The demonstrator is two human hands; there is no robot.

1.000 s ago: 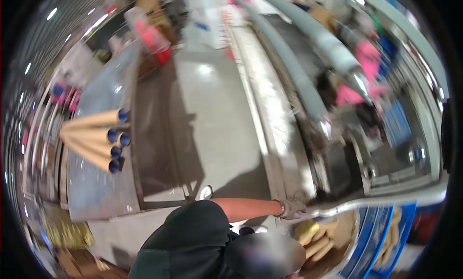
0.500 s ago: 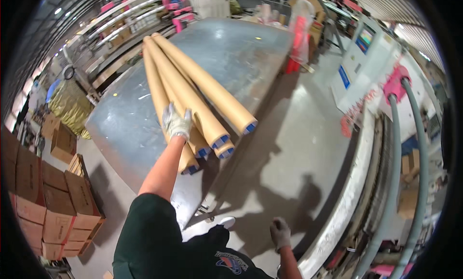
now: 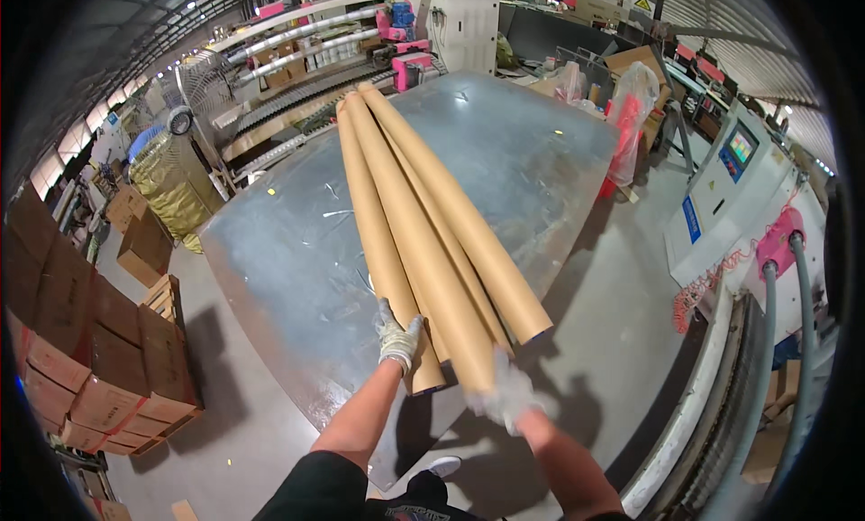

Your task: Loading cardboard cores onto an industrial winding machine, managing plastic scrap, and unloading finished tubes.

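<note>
Several long brown cardboard tubes (image 3: pixel 423 260) lie bunched on a grey metal table (image 3: pixel 270 260), their near ends sticking out toward me. In earlier sight those ends show blue inside. My left hand (image 3: pixel 398 336), in a pale work glove, rests on the leftmost tube (image 3: pixel 365 206) near its near end, thumb and fingers spread. Smeared by motion, my right gloved hand (image 3: pixel 512 395) is at the near end of the middle tube; its fingers cannot be made out. The rightmost tube (image 3: pixel 478 237) lies slightly apart at its near end.
Stacked cartons (image 3: pixel 117 368) stand on a pallet at the left. At the right are a control cabinet (image 3: pixel 730 197) and a machine with grey hoses (image 3: pixel 806 296). Red wrapped material (image 3: pixel 628 134) stands beyond the table's right edge. A roller machine (image 3: pixel 315 53) is at the back.
My right hand has come up from low beside me to the tubes' near ends. My left hand is now nearer the end of the left tube. The view has shifted, placing the tubes further right.
</note>
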